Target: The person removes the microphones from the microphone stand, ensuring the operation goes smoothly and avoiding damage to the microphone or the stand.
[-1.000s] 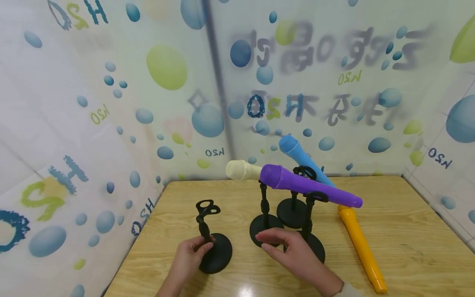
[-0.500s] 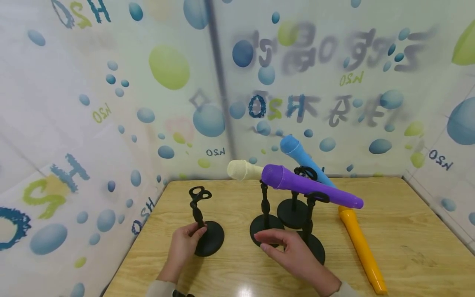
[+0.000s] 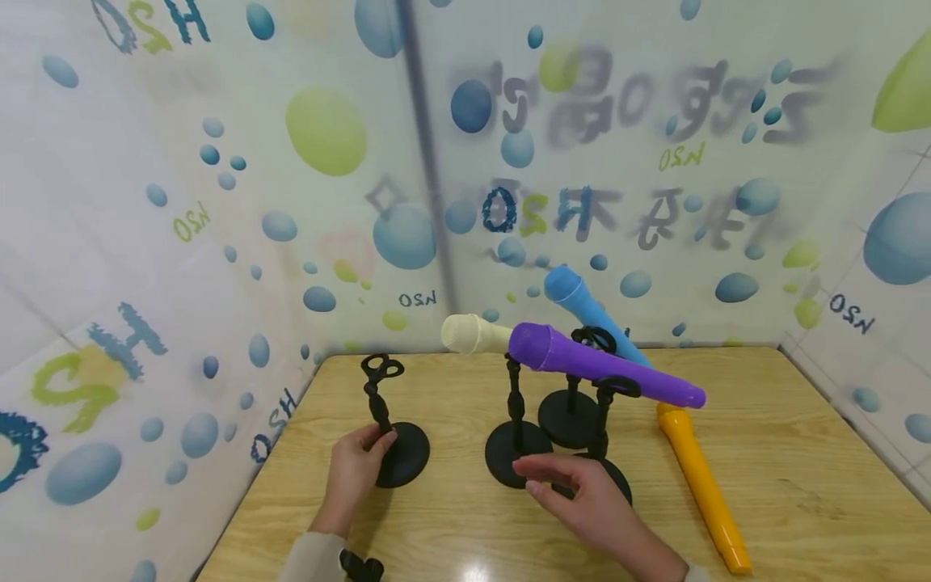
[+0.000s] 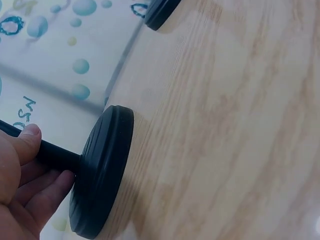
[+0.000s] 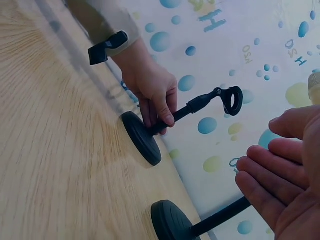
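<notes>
My left hand (image 3: 356, 469) pinches the lower pole of a black microphone stand (image 3: 407, 454) between thumb and fingers. That stand is upright, its round base at the tabletop and its clip (image 3: 381, 367) holding nothing. My right hand (image 3: 585, 495), palm inward and fingers loosely bent, hovers in front of the stands at centre right and holds nothing. The right wrist view shows its relaxed fingers (image 5: 272, 172) beside another stand's pole (image 5: 220, 217). A purple microphone (image 3: 604, 365), a cream microphone (image 3: 471, 334) and a blue microphone (image 3: 591, 311) sit up on stands there, the purple one foremost.
An orange microphone (image 3: 704, 489) lies on the wooden table (image 3: 815, 453) at the right. Behind the table rises a wall (image 3: 640, 202) with bubble prints, and another side wall (image 3: 160, 323) runs along its left edge. A black wrist strap (image 3: 360, 566) is on the left sleeve.
My left hand has moved the held stand away from me and to the left across the table. The right hand has shifted only slightly right; the microphones stay put.
</notes>
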{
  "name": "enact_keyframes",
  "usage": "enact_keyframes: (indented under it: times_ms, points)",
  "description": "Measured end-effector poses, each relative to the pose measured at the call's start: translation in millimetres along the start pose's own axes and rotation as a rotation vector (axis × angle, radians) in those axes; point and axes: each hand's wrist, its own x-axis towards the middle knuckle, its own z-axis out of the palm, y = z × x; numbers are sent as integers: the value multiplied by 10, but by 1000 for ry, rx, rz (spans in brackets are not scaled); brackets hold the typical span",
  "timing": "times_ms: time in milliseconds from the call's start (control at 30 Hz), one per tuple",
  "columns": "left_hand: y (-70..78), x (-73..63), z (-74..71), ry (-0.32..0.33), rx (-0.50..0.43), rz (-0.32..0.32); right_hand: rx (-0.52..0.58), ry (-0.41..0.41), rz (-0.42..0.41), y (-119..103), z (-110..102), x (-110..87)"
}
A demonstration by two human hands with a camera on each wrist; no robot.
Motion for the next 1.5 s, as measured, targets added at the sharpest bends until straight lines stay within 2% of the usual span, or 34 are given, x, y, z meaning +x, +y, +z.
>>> enact_keyframes:
  times_ms: [167,500,667,800,933,1367,1500]
  points:
    - [-25,43,10,9,5,-3,9,30,19,52,-79,-124]
    - [-31,125,11,19,15,-29,-24,81,162,92,-321,-352]
    - [-24,163,4,33,28,-20,-2,106,185,133,-402,-454]
    - [-26,195,13,37,18,-39,17,135,205,184,-446,-534]
    - [-36,230,25,53,10,-58,22,184,256,210,-478,-607]
    - [-86,311,51,109,4,-50,-33,370,418,181,-565,-753]
    - [-96,352,63,127,17,-50,-59,402,435,196,-603,-807]
